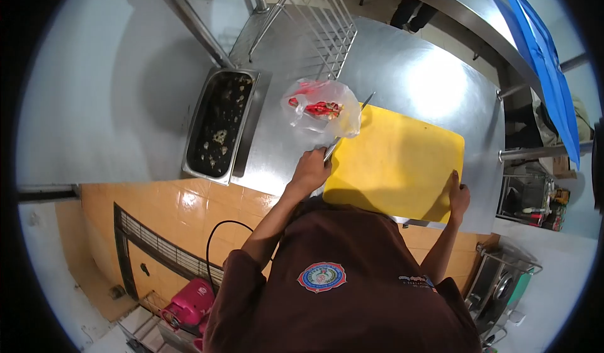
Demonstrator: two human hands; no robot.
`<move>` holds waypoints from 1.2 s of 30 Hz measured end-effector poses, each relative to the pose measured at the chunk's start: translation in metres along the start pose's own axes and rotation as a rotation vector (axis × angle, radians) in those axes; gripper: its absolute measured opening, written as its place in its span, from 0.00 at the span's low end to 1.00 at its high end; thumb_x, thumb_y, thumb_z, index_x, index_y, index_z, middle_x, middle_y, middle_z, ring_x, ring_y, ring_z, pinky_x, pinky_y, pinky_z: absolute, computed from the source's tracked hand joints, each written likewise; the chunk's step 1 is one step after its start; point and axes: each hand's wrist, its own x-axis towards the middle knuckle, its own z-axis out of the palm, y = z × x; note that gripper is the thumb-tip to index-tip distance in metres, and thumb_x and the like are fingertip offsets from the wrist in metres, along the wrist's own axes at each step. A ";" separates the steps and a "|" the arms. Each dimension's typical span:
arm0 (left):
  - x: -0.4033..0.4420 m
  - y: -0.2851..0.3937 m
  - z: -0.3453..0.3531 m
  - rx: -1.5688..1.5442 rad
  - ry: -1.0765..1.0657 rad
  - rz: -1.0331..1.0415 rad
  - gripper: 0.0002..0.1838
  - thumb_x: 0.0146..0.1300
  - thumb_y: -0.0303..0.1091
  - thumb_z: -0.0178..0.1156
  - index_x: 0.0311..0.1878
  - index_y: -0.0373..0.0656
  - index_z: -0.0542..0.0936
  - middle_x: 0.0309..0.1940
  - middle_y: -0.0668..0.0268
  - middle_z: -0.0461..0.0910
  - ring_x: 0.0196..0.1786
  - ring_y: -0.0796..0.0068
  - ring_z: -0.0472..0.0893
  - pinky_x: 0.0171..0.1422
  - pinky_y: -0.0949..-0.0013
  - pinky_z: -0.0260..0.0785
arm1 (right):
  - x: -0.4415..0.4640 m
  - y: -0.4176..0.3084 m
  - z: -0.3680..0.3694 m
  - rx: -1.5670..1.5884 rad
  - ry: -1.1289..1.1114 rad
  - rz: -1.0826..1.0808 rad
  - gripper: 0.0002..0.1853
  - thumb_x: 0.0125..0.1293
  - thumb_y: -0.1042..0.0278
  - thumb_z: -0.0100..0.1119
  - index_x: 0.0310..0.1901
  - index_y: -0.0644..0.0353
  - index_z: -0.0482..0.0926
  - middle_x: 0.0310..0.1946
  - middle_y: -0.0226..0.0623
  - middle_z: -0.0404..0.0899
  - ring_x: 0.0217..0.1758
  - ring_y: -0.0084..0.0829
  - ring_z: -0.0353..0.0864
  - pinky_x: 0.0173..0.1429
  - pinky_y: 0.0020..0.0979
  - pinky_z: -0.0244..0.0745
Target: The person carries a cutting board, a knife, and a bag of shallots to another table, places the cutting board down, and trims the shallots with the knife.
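Observation:
My left hand is closed around the handle end of a knife, whose blade runs up past the left edge of a yellow cutting board and partly behind a plastic bag. That clear bag lies open beside the board's upper left corner, with red chilies inside. At the board's right edge, my right hand grips the board, thumb on its top face. The board lies bare on the steel table.
A deep metal tray of dark liquid with small pale bits stands at the table's left. Behind the bag is a wire rack. A blue sheet hangs at right. Another person's legs show beyond the table. A pink gas cylinder stands lower left.

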 end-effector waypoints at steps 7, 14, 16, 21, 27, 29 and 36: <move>-0.010 0.000 -0.007 0.029 -0.004 0.072 0.14 0.69 0.39 0.57 0.45 0.35 0.81 0.38 0.44 0.83 0.46 0.37 0.79 0.54 0.44 0.71 | 0.011 0.052 -0.022 0.695 -0.597 -0.006 0.29 0.73 0.45 0.57 0.58 0.67 0.78 0.47 0.35 0.84 0.45 0.31 0.83 0.52 0.35 0.77; -0.056 0.030 -0.054 -0.216 -0.137 0.086 0.10 0.67 0.34 0.64 0.44 0.37 0.84 0.36 0.53 0.86 0.42 0.54 0.86 0.48 0.56 0.74 | -0.011 0.126 0.000 1.107 -0.887 -0.018 0.27 0.76 0.56 0.50 0.69 0.64 0.69 0.63 0.39 0.76 0.64 0.35 0.77 0.67 0.36 0.72; -0.073 0.045 -0.072 -0.207 0.029 0.108 0.08 0.64 0.29 0.66 0.45 0.37 0.85 0.36 0.57 0.86 0.41 0.63 0.86 0.46 0.62 0.74 | -0.027 0.132 -0.003 1.138 -0.897 -0.016 0.26 0.76 0.55 0.50 0.68 0.64 0.70 0.62 0.39 0.77 0.62 0.35 0.78 0.65 0.35 0.74; -0.061 0.066 -0.081 -0.061 0.724 0.342 0.24 0.55 0.29 0.74 0.56 0.36 0.81 0.40 0.61 0.85 0.37 0.76 0.80 0.41 0.71 0.72 | -0.030 0.122 -0.006 1.142 -0.868 -0.044 0.24 0.76 0.54 0.50 0.63 0.65 0.73 0.51 0.36 0.81 0.49 0.28 0.83 0.48 0.28 0.79; -0.002 0.047 -0.073 -0.241 0.746 0.211 0.26 0.55 0.32 0.74 0.56 0.33 0.81 0.44 0.50 0.84 0.47 0.52 0.85 0.53 0.61 0.75 | -0.034 0.116 -0.003 1.194 -0.746 -0.033 0.24 0.75 0.52 0.50 0.62 0.63 0.74 0.50 0.34 0.82 0.44 0.24 0.84 0.41 0.25 0.79; 0.009 0.042 -0.061 -0.399 0.665 0.132 0.27 0.56 0.34 0.73 0.57 0.32 0.80 0.41 0.50 0.85 0.46 0.53 0.86 0.53 0.61 0.76 | -0.035 0.116 -0.004 1.174 -0.719 0.003 0.24 0.76 0.52 0.50 0.62 0.64 0.74 0.49 0.34 0.82 0.44 0.25 0.84 0.40 0.25 0.80; 0.005 0.084 -0.025 -0.166 0.718 0.125 0.31 0.54 0.44 0.75 0.57 0.33 0.81 0.40 0.51 0.87 0.38 0.60 0.86 0.44 0.63 0.76 | -0.032 0.112 -0.009 1.205 -0.832 -0.014 0.27 0.77 0.53 0.49 0.66 0.66 0.70 0.58 0.40 0.79 0.57 0.32 0.82 0.57 0.32 0.80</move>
